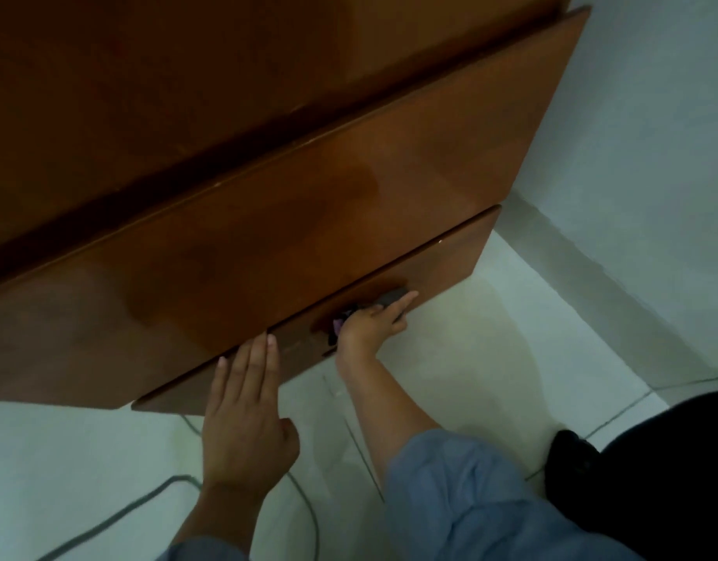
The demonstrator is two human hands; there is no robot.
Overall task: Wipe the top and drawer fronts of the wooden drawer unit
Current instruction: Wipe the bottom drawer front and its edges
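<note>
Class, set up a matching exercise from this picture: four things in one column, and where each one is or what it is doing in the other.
1. left hand
2. right hand
3. dark crumpled cloth
4. grey cable

A. lies on the pale floor
B. pressed against the lowest brown wooden drawer front
C. flat, fingers straight, on the drawer edge
D. pushes the cloth

Pairs: 1-C, 2-D, 3-B, 4-A

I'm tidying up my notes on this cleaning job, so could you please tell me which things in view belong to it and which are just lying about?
Job: brown wooden drawer unit; lowest drawer front; dark crumpled cloth under the right hand; left hand resting flat.

Lying about: grey cable on pale tiled floor; black object.
</note>
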